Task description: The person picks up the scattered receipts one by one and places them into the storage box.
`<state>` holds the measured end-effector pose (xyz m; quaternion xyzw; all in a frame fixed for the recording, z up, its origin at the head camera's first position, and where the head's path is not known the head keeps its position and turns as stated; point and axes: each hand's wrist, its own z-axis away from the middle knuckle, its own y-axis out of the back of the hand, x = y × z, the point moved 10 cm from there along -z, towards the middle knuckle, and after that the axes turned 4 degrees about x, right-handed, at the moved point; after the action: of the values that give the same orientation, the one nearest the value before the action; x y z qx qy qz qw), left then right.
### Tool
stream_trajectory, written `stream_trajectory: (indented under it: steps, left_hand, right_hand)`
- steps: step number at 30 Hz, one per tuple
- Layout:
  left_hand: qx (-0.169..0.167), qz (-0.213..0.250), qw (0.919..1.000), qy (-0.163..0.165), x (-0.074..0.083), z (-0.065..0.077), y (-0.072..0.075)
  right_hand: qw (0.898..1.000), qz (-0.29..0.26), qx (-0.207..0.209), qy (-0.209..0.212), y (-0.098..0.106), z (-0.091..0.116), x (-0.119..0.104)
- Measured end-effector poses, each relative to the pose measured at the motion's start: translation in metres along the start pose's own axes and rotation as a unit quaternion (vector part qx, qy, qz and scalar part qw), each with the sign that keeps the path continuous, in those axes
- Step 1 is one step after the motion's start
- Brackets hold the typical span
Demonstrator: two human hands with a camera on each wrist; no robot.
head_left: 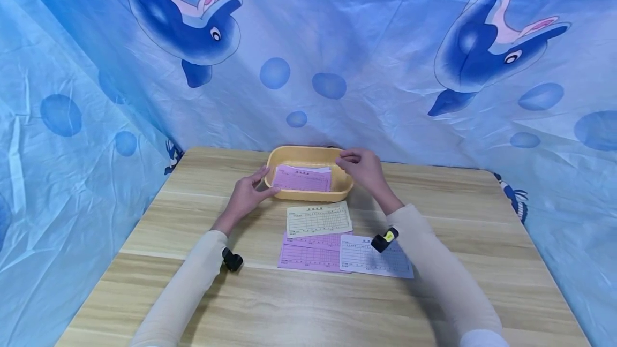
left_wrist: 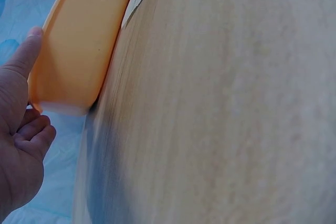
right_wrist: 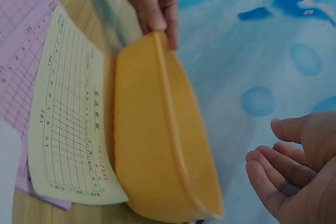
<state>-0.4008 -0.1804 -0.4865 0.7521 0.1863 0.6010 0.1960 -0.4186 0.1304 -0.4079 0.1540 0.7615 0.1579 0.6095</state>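
Note:
A yellow oval plastic tub (head_left: 308, 195) stands near the back of the table, with pink and white printed slips (head_left: 302, 179) inside it. My left hand (head_left: 245, 195) holds the tub's left end. In the left wrist view, the thumb (left_wrist: 27, 53) lies against the outer wall and the fingers curl near the rim. At the tub's right end is my right hand (head_left: 363, 169), its fingers loosely bent; in the right wrist view that hand (right_wrist: 299, 171) is apart from the tub and holds nothing. In front of the tub lies a pale yellow slip (head_left: 319, 219).
Pink slips (head_left: 308, 257) lie partly under the yellow one, and a white slip (head_left: 366, 256) overlaps them at the right, below my right wrist. A blue dolphin-print cloth (head_left: 308, 31) hangs behind the wooden table (head_left: 270, 304) and along its sides.

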Motion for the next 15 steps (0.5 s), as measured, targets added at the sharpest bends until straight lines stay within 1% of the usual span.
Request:
stream_trajectory:
  steps: [4,8,12,15]
  left_hand:
    - [0.002,-0.002,1.0,-0.002,0.0,0.0,0.0]
    - [0.0,-0.002,1.0,-0.004,0.0,-0.001,-0.001]
    - [-0.003,-0.002,1.0,0.003,-0.001,-0.001,-0.002]
    - [-0.005,-0.005,1.0,0.007,-0.003,-0.002,-0.003]
  right_hand:
    - [1.0,0.004,0.008,0.007,0.019,0.019,-0.006]
    - [1.0,0.017,0.017,0.015,0.038,0.041,-0.005]
    - [0.999,0.039,0.021,0.031,0.054,0.065,0.002]
    - [0.998,0.061,0.023,0.025,0.066,0.082,0.015]
